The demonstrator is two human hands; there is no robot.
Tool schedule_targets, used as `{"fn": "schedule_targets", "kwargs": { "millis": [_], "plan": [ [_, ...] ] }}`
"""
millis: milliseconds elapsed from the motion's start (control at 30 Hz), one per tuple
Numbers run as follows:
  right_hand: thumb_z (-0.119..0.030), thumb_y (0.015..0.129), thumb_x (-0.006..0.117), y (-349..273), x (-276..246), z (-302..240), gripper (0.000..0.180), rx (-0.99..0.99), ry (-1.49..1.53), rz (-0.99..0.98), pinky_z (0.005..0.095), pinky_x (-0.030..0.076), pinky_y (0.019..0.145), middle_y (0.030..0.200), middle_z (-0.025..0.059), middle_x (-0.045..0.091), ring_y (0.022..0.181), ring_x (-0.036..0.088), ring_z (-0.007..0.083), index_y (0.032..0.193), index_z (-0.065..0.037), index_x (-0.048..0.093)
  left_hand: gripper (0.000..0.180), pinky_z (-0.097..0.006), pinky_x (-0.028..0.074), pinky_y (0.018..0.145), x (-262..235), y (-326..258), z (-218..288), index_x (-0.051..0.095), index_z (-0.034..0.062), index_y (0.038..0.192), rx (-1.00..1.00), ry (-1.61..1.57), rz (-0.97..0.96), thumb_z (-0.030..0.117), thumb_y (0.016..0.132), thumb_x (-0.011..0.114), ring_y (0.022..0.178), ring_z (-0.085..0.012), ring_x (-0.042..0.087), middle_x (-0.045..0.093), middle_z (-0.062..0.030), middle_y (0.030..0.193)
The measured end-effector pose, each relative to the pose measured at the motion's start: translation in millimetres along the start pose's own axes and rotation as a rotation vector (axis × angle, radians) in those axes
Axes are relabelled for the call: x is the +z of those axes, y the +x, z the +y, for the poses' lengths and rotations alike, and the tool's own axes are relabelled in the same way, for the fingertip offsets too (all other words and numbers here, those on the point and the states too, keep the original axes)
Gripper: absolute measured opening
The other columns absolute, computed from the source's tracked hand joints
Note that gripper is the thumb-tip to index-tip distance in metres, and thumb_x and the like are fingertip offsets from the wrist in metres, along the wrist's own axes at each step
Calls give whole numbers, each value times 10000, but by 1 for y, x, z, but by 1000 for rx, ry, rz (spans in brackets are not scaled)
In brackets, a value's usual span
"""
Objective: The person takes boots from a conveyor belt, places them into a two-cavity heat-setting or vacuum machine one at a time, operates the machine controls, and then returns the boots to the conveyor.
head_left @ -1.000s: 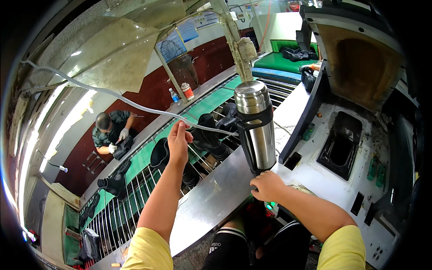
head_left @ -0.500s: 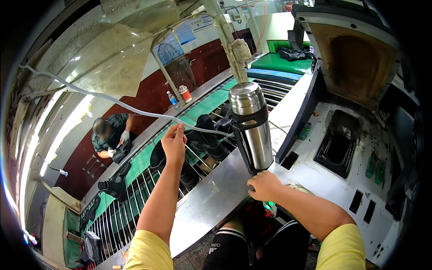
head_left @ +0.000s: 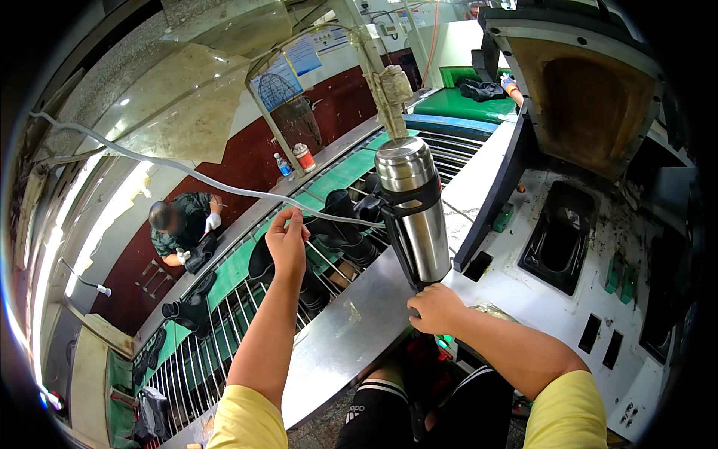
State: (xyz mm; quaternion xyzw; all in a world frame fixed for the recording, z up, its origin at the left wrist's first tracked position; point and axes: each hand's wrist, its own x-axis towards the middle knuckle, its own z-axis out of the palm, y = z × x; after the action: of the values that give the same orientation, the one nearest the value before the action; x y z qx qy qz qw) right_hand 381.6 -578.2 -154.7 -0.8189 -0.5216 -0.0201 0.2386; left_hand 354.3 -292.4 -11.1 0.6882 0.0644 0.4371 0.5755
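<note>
My left hand (head_left: 286, 243) is raised over the conveyor, thumb and fingers pinched together. A grey hose (head_left: 217, 183) runs just by its fingertips; whether they grip the hose or something small, I cannot make out. My right hand (head_left: 437, 308) is closed at the edge of the metal bench (head_left: 355, 314), by the foot of a steel vacuum flask (head_left: 425, 232) with a black handle. What lies inside its curled fingers is hidden. Black boots (head_left: 340, 228) stand on the conveyor (head_left: 217, 352) beyond my left hand.
At right stands a machine with a raised lid (head_left: 591, 97) over a dark recessed mould (head_left: 559, 236). Across the conveyor a gloved co-worker (head_left: 183, 232) handles a dark boot. A bottle (head_left: 282, 165) and a red-and-white container (head_left: 304, 157) stand on the far ledge.
My hands keep nearly the same pose; the view has shifted slightly. A co-worker's orange-cuffed hand has come into view beside the raised lid. The co-worker at left has moved a gloved hand slightly.
</note>
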Motion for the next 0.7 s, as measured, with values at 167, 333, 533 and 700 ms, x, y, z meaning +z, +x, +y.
{"fn": "schedule_targets", "kwargs": {
  "millis": [167,333,533,700],
  "plan": [
    [-279,770,623,0,-1,-1,206,10,-14,-13,403,436,837,816,98,659,866,607,290,821,-80,639,161,-189,371,468,6,-2,7,660,15,942,-47,-11,49,152,865,700,502,-61,497,578,4,652],
    [-284,770,623,1,-4,-4,219,18,-20,-43,405,439,838,833,103,664,875,612,292,839,-78,647,168,-197,374,455,14,1,13,658,10,916,-139,-14,149,165,864,699,503,-62,509,574,0,652],
    [-286,767,626,0,-1,-2,217,14,-24,-16,404,441,828,816,104,663,866,615,293,829,-80,649,152,-209,379,459,28,1,17,643,-4,891,-98,48,105,147,877,663,513,-83,508,584,-22,686],
    [-286,763,630,0,-1,-1,212,15,-22,-21,407,445,825,808,107,665,859,620,298,808,-80,649,179,-202,390,461,33,3,12,633,10,903,-113,-12,200,179,871,683,535,-75,535,602,-25,735]
  ]
}}
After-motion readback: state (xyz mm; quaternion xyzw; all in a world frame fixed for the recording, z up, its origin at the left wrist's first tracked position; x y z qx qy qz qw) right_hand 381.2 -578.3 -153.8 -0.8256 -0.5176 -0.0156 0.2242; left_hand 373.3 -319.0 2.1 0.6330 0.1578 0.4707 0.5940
